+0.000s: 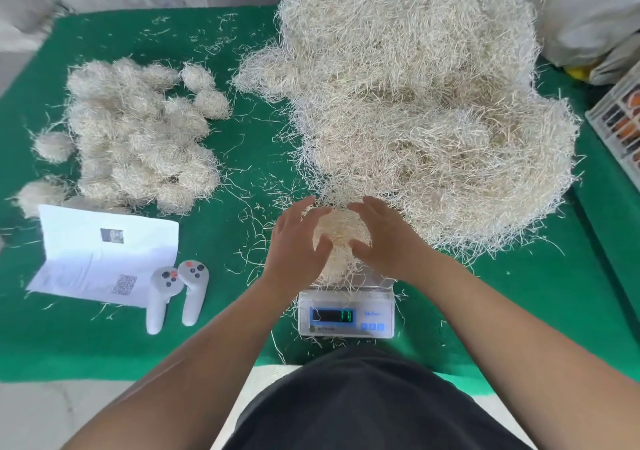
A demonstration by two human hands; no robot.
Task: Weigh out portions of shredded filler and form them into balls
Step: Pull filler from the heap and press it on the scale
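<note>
A small pale clump of shredded straw-like filler (341,238) sits on the platform of the white digital scale with a lit blue display (346,314), low in the centre of the frame on the green-covered desk (242,345); the left hand (298,242) and the right hand (381,238) flank that clump, apart from each other, fingers spread and only gently bent, cupping its sides rather than clenching it; whether the palms actually press the fibres or merely brush them cannot be told; the display shows green digits that look like a two-figure reading, too blurred to trust; the step in hand appears to be the weighing itself, or the gathering up of a portion just weighed; the big loose heap of the same pale shredded filler (415,103) fills the upper right of the frame, its near edge just beside the scale; the pile of finished fuzzy filler balls (138,131) lies at the upper left, well apart from the scale; a white folded paper sheet with a printed code (104,255) and two white handheld controllers with red and black buttons (176,294) lie at the lower left; the next move likely calls for closing both hands round the clump, lifting it clear without shedding strands, and rolling it tight before adding it to the balls.
</note>
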